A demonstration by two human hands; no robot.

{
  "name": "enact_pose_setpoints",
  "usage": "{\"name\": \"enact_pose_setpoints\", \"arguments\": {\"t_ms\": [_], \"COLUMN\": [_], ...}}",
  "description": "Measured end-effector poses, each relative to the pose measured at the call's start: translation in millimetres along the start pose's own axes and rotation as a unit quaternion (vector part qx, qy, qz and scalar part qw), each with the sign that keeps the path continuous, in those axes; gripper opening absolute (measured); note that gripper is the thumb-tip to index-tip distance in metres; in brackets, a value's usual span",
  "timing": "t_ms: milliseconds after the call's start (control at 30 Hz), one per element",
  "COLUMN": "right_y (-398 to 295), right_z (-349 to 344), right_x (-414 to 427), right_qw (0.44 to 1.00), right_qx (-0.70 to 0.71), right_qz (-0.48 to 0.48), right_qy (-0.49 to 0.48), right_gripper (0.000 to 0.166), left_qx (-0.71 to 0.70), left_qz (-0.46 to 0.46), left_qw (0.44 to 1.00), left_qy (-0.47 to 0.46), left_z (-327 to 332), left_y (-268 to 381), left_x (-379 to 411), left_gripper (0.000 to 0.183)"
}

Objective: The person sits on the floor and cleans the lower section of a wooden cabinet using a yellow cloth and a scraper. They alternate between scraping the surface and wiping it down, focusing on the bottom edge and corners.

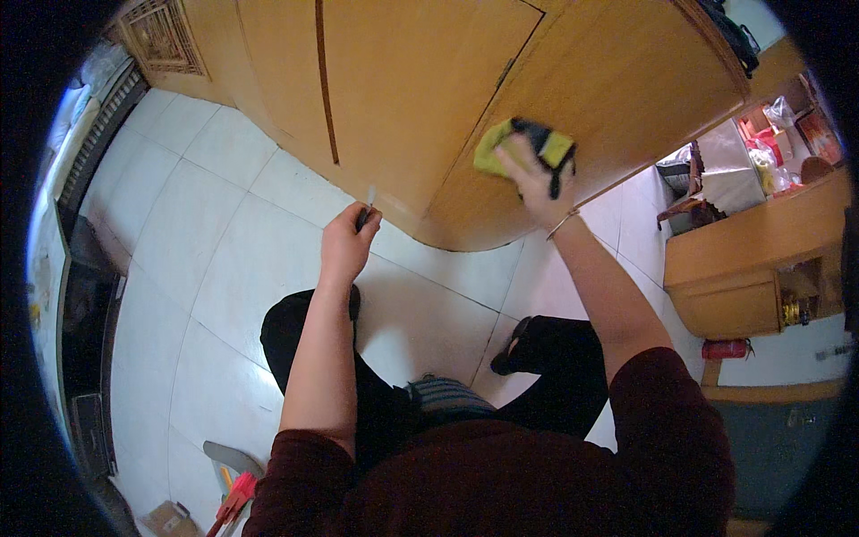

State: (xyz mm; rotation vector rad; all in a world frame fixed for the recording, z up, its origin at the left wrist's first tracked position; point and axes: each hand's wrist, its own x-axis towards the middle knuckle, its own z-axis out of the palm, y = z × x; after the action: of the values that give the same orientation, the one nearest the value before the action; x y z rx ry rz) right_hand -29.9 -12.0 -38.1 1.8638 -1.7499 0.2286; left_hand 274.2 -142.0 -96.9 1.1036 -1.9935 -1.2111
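Note:
My left hand (347, 240) is closed around the dark handle of a small tool (364, 216). Its pale, thin tip points up, too blurred to name exactly. A yellow-and-black cloth (495, 153) lies under my right hand (537, 181), which presses it on the curved wooden cabinet front (416, 87), right of the seam of a door panel. The cloth and right hand are slightly blurred. A thin bracelet (562, 225) circles the right wrist.
White floor tiles (228, 268) surround my legs. A red brush or broom (236, 500) and a small cardboard box (169, 520) are at lower left. Along the right stand a wooden cabinet (731, 282) and a red cylinder (726, 349). A dark-screened unit (90, 288) stands left.

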Motion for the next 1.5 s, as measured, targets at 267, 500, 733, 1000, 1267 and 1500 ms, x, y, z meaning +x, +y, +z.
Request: {"name": "enact_pose_setpoints", "arguments": {"t_ms": [267,500,733,1000,1267,1500], "right_y": [-30,-9,26,-60,-64,12], "right_z": [66,-26,-66,71,60,-31], "right_x": [-60,-11,18,-50,-55,-9], "right_qw": [0.95,0.838,0.971,0.867,0.806,0.832], "right_qx": [0.227,0.47,-0.086,0.007,0.196,0.168], "right_qz": [0.121,0.275,0.174,0.489,0.551,0.455], "right_qy": [-0.179,-0.038,0.14,0.091,0.093,0.268], "right_gripper": [0.034,0.03,0.065,0.067,0.069,0.066], "left_qx": [0.034,0.04,0.044,-0.014,-0.005,0.002], "left_qz": [0.004,-0.009,0.003,-0.009,-0.002,0.01], "left_qw": [0.999,0.999,0.999,1.0,1.0,1.0], "left_qy": [-0.015,-0.019,0.002,0.014,-0.009,0.0], "left_z": [7,-2,-10,-1,3,0], "left_y": [-3,-6,-11,-3,-7,-10], "left_x": [8,3,-1,3,7,-1], "left_gripper": [0.021,0.02,0.015,0.019,0.021,0.019]}}
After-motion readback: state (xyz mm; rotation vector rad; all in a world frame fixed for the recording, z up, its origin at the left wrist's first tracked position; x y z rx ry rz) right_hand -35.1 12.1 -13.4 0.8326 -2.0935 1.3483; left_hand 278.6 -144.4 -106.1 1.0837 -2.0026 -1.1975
